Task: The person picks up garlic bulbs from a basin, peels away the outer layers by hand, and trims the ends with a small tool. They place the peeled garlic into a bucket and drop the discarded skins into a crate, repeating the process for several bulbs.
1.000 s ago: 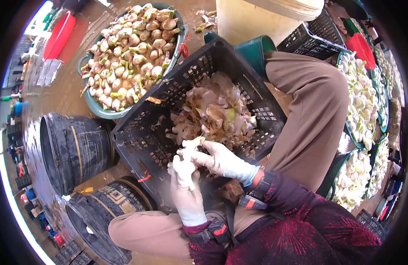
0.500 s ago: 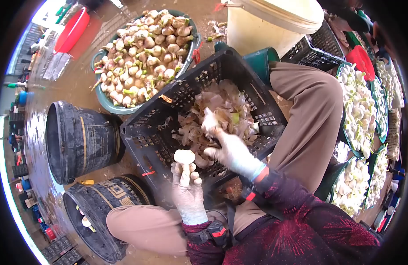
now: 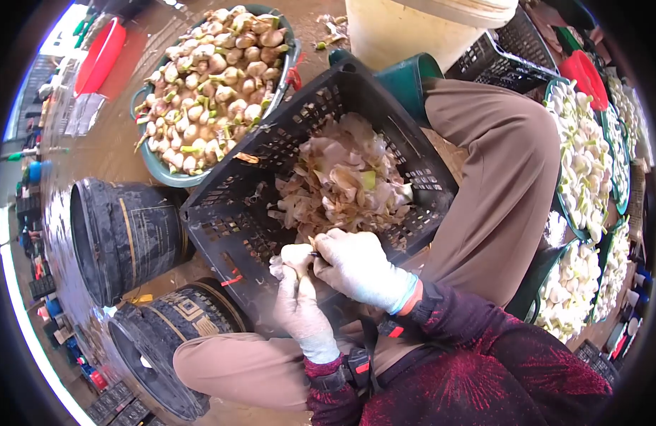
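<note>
My left hand (image 3: pixel 304 316), in a white glove, grips a pale garlic bulb (image 3: pixel 297 256) between thumb and fingers, just above the near side of a black plastic crate (image 3: pixel 225 228). Close against the bulb's right side is my gloved right hand (image 3: pixel 360 268), fingers pinched together. A small dark bit shows at its fingertips, too little to make out. Inside the crate, beyond both hands, lies a heap of papery garlic skins (image 3: pixel 342 188).
Unpeeled garlic fills a green tub (image 3: pixel 155 170) beyond the crate. Two black buckets (image 3: pixel 140 227) stand at left, a cream bucket (image 3: pixel 406 35) at the far side. White garlic (image 3: pixel 583 163) fills tubs at right, past the bent knee (image 3: pixel 512 135).
My right hand has come back from above the skins to the bulb, and the clump of skin it held is gone from it. My left hand still holds the bulb.
</note>
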A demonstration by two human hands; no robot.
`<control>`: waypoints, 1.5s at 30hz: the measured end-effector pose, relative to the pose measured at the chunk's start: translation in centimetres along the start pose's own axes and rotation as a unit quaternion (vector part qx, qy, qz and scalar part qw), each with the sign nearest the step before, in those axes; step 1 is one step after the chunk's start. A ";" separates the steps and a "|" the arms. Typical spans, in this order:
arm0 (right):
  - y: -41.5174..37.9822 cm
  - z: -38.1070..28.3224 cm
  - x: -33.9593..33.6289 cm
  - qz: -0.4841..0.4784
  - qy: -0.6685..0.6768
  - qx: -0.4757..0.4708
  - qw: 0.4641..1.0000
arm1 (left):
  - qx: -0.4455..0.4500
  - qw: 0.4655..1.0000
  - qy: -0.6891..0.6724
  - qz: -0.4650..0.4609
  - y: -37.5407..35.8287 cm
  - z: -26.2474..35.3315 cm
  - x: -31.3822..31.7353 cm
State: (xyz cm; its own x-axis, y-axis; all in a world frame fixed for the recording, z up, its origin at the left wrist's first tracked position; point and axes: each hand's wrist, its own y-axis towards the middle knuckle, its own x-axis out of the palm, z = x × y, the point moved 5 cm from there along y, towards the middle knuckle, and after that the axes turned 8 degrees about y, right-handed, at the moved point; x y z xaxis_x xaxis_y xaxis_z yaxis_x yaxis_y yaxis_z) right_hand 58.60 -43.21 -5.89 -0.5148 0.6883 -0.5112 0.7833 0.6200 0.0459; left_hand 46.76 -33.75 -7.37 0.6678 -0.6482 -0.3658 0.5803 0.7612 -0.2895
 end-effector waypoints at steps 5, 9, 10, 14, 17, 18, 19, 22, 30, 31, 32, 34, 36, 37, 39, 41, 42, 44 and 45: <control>1.3 3.9 0.6 0.042 0.443 0.252 0.860 | -0.162 0.952 -0.254 -0.044 0.8 -0.3 0.9; 0.6 1.4 -0.4 0.003 0.137 0.077 0.988 | -0.152 0.941 -0.293 -0.075 1.1 -0.7 1.0; 0.4 0.7 -0.1 0.003 0.123 0.064 0.990 | -0.094 0.973 -0.211 -0.011 1.3 -0.8 1.0; -0.2 0.7 1.0 0.035 0.046 0.052 0.997 | 0.004 0.998 -0.047 0.053 0.0 0.8 1.4; 0.7 0.9 0.6 0.069 0.063 0.056 0.994 | 0.012 0.998 -0.031 0.057 0.3 0.8 1.2; 0.9 1.1 0.5 0.071 0.076 0.051 0.993 | -0.013 0.997 -0.059 0.047 0.4 1.0 1.3; 1.2 1.4 0.5 0.071 0.071 0.055 0.993 | -0.087 0.985 -0.147 0.001 0.4 0.5 1.3; 2.3 3.6 0.5 0.106 0.170 0.149 0.968 | -0.194 0.902 -0.367 -0.119 0.9 -0.7 1.1; 0.1 -1.0 -0.4 0.042 0.092 0.022 0.995 | -0.134 0.929 -0.338 -0.074 0.6 -0.3 0.7; -0.2 -1.2 0.0 0.049 0.076 0.016 0.996 | -0.134 0.928 -0.339 -0.074 0.3 -0.4 1.3; -0.3 -1.0 0.4 0.058 0.061 0.010 0.996 | -0.071 0.967 -0.245 -0.024 0.3 -0.4 1.2; -0.3 -0.7 0.7 0.057 0.057 0.007 0.997 | 0.058 0.994 -0.045 0.082 0.5 0.4 1.0; -0.1 -0.3 0.7 0.053 0.053 0.014 0.997 | 0.091 0.993 0.001 0.080 0.3 1.0 0.6; 0.4 -0.3 0.3 0.055 0.054 0.021 0.997 | 0.013 0.998 -0.056 0.039 0.1 1.3 0.8; 1.2 0.3 0.1 0.055 0.073 0.050 0.995 | -0.112 0.985 -0.132 -0.012 0.2 0.2 0.9; 2.0 2.0 -0.1 0.091 0.117 0.109 0.983 | -0.121 0.976 -0.176 -0.033 0.2 0.5 0.9; 2.2 2.8 -0.2 0.128 0.128 0.124 0.976 | -0.126 0.965 -0.226 -0.052 0.2 0.7 1.0; 1.9 2.6 -1.1 0.098 0.212 0.156 0.960 | -0.119 0.961 -0.243 -0.056 0.4 0.3 1.0; 1.6 1.4 -1.2 0.044 0.176 0.101 0.978 | -0.109 0.977 -0.180 -0.021 0.5 0.2 0.9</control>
State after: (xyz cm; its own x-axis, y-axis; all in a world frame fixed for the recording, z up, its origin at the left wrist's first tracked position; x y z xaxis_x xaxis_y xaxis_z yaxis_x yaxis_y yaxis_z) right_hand 60.98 -43.53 -6.41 -0.5021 0.8452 -0.1832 0.8648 0.4894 -0.1123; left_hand 47.76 -34.01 -7.67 0.7885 -0.6144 -0.0266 0.5239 0.6937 -0.4943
